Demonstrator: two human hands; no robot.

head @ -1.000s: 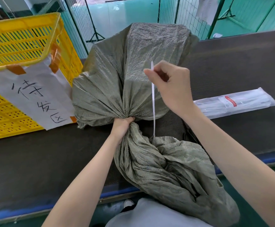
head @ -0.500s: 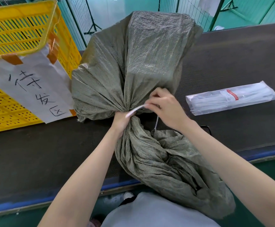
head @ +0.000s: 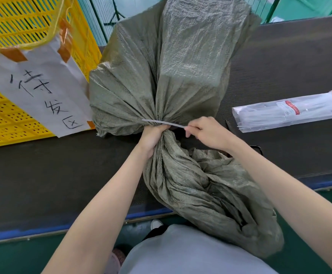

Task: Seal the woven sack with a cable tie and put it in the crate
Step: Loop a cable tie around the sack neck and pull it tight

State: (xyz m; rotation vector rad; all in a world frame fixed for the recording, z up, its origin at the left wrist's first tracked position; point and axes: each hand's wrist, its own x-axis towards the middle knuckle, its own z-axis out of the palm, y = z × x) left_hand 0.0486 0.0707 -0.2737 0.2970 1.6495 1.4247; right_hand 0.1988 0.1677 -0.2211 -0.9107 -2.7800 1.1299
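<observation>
Dark belt (head: 42, 175) under us, sack (head: 181, 76) beside the yellow crate (head: 13, 26). Our left hand (head: 153, 138) chokes its floppy neck, right hand (head: 210, 133) pinches the cable tie (head: 161, 122); we'd lift by the bunched neck.

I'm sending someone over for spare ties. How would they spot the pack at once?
Start from the dark work table and the big grey-green woven sack on it. On the table right of the sack lies the pack of cable ties: a long, flat, clear plastic sleeve of whitish ties with a red-printed label, the only transparent thing there.
</observation>
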